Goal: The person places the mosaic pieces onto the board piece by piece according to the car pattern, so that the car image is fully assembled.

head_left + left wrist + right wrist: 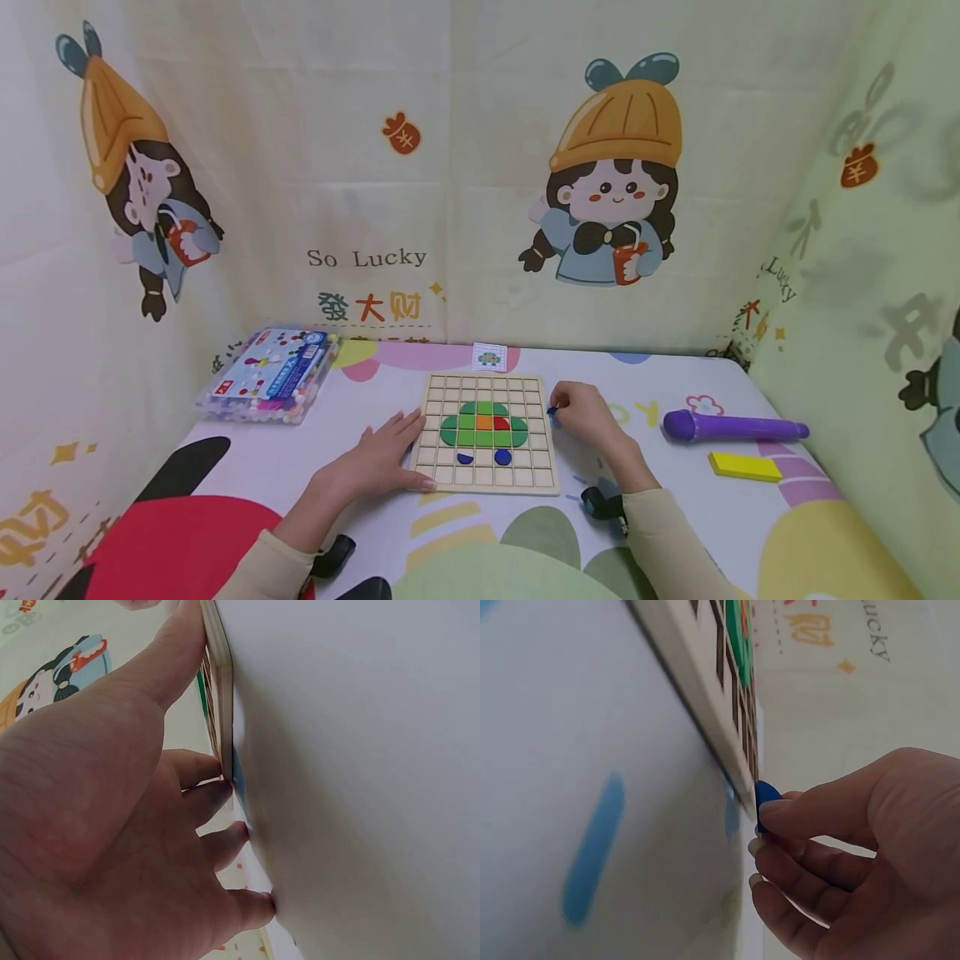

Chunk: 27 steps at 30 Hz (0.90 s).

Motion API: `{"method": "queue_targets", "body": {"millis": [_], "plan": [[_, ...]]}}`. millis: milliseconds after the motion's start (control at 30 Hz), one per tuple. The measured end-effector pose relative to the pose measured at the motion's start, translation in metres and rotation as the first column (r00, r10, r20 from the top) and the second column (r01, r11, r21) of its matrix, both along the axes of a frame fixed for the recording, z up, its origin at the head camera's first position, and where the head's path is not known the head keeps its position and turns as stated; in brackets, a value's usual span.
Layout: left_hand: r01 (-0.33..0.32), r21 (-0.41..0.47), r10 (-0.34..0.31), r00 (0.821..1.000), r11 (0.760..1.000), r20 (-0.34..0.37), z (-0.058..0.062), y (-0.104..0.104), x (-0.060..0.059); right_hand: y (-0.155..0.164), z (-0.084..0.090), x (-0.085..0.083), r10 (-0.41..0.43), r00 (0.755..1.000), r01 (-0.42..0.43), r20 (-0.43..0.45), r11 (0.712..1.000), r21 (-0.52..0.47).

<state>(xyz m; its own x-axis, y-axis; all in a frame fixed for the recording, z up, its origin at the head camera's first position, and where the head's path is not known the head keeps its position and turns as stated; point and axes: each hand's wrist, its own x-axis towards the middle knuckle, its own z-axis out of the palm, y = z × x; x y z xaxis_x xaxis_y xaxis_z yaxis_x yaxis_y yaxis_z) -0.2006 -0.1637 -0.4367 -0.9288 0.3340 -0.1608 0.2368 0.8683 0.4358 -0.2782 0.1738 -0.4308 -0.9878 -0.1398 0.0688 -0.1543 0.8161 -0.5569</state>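
**Small blue piece held at the board's edge: a slip is the main risk**

Sleeved forearms fill the bottom of the head view, and from them the two hands reach up to the wooden grid board (484, 433) at centre frame. The right hand (583, 414) pinches a small blue piece (552, 410) between thumb and fingertips, just beside the board's right edge; the right wrist view shows that blue piece (765, 801) almost touching the rim. The left hand (382, 458) lies spread and flat on the desk (285, 467), its fingers (202, 769) pressed against the board's left edge.

Inside the grid sits a green dome with an orange and a red tile, and two blue pieces lie in the row below.

The pinch looks shallow, so the piece could likely drop onto the patterned desk cover and be hard to spot. If the left hand eases off, a nudge from the right could slide the board and jolt the seated tiles. The small pattern card (489, 357) above the board, the purple pen (731, 428), the yellow block (745, 467) at right and the box of pieces (270, 375) at left stand well apart from it.
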Motion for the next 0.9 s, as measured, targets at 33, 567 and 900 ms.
{"method": "queue_targets", "body": {"millis": [33, 567, 900], "plan": [[0.002, 0.001, -0.002, 1.000, 1.000, -0.002, 0.000, 0.000, 0.000, -0.003, 0.001, 0.001, 0.008, 1.000, -0.008, -0.003, 1.000, -0.004], [0.003, 0.007, -0.003, 1.000, 1.000, 0.006, 0.000, -0.001, -0.001, -0.057, 0.009, 0.023, 0.228, 0.972, -0.232, -0.047, 0.969, -0.088], [0.009, 0.013, -0.009, 1.000, 1.000, 0.013, 0.001, -0.001, -0.001, -0.087, 0.009, 0.042, 0.345, 0.938, -0.345, -0.026, 0.930, -0.124]]}}
